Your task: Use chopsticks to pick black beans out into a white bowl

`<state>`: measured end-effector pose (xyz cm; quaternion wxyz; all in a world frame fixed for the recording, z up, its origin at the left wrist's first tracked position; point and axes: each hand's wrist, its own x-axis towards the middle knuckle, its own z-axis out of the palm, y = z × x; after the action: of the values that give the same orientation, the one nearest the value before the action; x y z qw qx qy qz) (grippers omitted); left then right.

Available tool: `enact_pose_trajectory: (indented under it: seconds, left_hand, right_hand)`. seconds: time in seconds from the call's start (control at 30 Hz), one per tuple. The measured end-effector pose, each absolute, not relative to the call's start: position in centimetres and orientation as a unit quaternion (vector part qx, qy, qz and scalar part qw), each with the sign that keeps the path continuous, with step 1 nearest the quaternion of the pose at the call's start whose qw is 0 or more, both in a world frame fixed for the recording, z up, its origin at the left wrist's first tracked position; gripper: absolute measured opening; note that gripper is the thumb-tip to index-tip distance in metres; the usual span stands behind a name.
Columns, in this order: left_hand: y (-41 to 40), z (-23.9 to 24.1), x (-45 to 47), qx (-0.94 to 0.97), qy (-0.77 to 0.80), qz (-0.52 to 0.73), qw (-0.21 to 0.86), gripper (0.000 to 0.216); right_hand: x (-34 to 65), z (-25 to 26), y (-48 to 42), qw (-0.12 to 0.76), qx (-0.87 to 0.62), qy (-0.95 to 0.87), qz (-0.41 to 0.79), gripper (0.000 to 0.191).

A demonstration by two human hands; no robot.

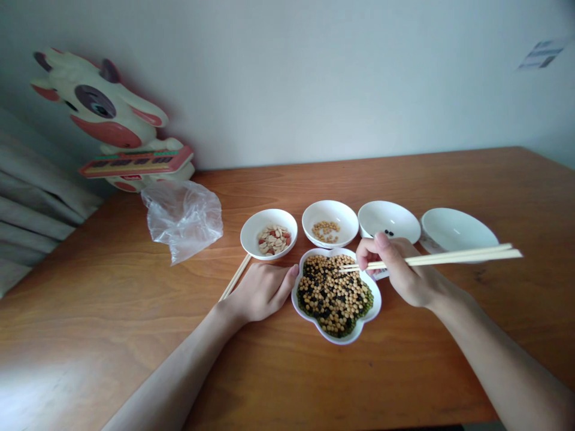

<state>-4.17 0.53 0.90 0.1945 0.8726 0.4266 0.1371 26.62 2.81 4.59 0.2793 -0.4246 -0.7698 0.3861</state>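
Head-worn view, facing forward, down over table (404, 365)

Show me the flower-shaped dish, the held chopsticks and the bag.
Dish (356, 333): head view, its near rim.
Held chopsticks (462, 257): head view, middle of the shafts.
Bag (184, 215): head view, its crumpled middle.

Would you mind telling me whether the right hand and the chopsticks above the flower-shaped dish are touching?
Touching: the head view shows the right hand gripping the chopsticks, their shafts lying across it without a gap.
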Motion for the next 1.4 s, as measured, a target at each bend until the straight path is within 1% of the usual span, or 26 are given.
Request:
enact_pose_trajectory:
  seconds: [0.23,0.43,0.53,0.63,0.7,0.77,0.9,0.97,1.03,1.13,1.23,1.3,1.4]
  left_hand:
    - [0.5,0.8,-4.3,0.873,0.426,0.137,0.194,0.047]
    - [0.6,0.9,-4.2,0.872,0.425,0.138,0.201,0.048]
    - [0.6,0.9,-4.1,0.870,0.427,0.137,0.204,0.048]
    - [0.6,0.8,-4.2,0.869,0.430,0.136,0.204,0.049]
    - [0.6,0.7,-4.2,0.870,0.429,0.135,0.204,0.048]
    - [0.6,0.6,-4.3,0.871,0.427,0.134,0.203,0.047]
    - [0.6,0.5,-4.3,0.872,0.423,0.140,0.204,0.047]
    - [0.5,0.7,-4.3,0.873,0.420,0.143,0.204,0.047]
    - [0.5,0.8,-4.2,0.873,0.418,0.145,0.204,0.047]
    - [0.5,0.9,-4.1,0.873,0.420,0.145,0.204,0.048]
    - [0.5,0.9,-4.2,0.873,0.425,0.139,0.195,0.048]
    - [0.5,0.8,-4.2,0.873,0.426,0.136,0.193,0.049]
    - [0.5,0.8,-4.2,0.873,0.424,0.139,0.196,0.050]
  right_hand:
    - [26.6,4.1,2.7,0.322,-0.422,-0.757,0.382,0.067]
    - [26.5,4.4,2.5,0.396,-0.414,-0.712,0.406,0.074]
    - [26.8,4.8,2.5,0.474,-0.408,-0.657,0.421,0.078]
    - [26.9,4.7,3.1,0.603,-0.387,-0.586,0.379,0.078]
    - [26.9,4.4,3.7,0.644,-0.385,-0.559,0.353,0.074]
    - [26.7,3.9,4.2,0.629,-0.401,-0.562,0.357,0.072]
    - [26.6,3.5,4.6,0.586,-0.421,-0.587,0.368,0.074]
    - [26.8,3.8,4.4,0.577,-0.419,-0.600,0.361,0.071]
    - [27.0,4.3,4.0,0.551,-0.412,-0.627,0.366,0.067]
    - [27.4,4.9,3.4,0.452,-0.399,-0.695,0.391,0.062]
    - [27.5,5.3,2.8,0.342,-0.375,-0.755,0.414,0.064]
    - [27.4,5.5,2.6,0.305,-0.368,-0.772,0.419,0.069]
    - [27.2,5.5,2.6,0.278,-0.377,-0.788,0.400,0.071]
